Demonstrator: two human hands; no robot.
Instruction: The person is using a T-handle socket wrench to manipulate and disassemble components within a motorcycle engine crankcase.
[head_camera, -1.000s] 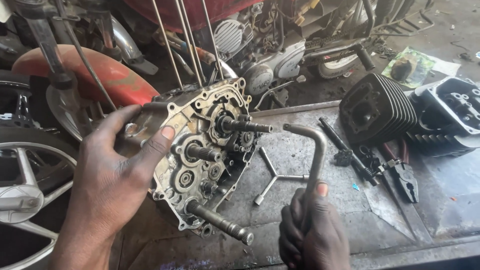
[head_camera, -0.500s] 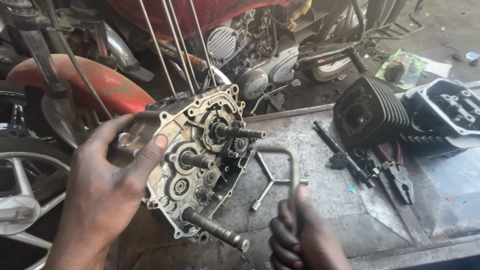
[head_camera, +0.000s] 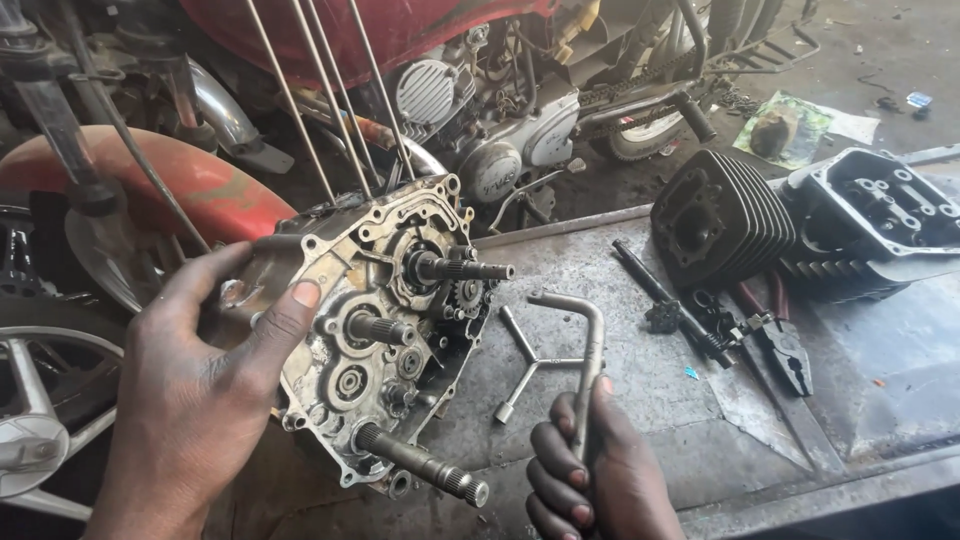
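A grimy metal workbench (head_camera: 640, 270) stands in a motorcycle workshop, with a red motorcycle (head_camera: 420, 40) parked just behind it on the dirt floor. At the bench's left edge an engine crankcase half (head_camera: 385, 330) stands tilted on its side, its open face toward the camera, with splined shafts and small gears poking out and long thin studs rising from its top. The left hand (head_camera: 205, 390) clasps the case's left rim, thumb pressed flat on the gasket face, fingers wrapped behind. The right hand (head_camera: 590, 480) is closed tight around the shank of a bent L-shaped socket wrench (head_camera: 590, 345), held upright just right of the case, its hooked end pointing toward the gears but not touching them. On the bench between case and wrench lies a three-way Y wrench (head_camera: 530, 365). Farther right sit a black finned cylinder (head_camera: 735, 215), a cylinder head (head_camera: 880, 215), and red-handled pliers (head_camera: 780, 340) among small loose parts.
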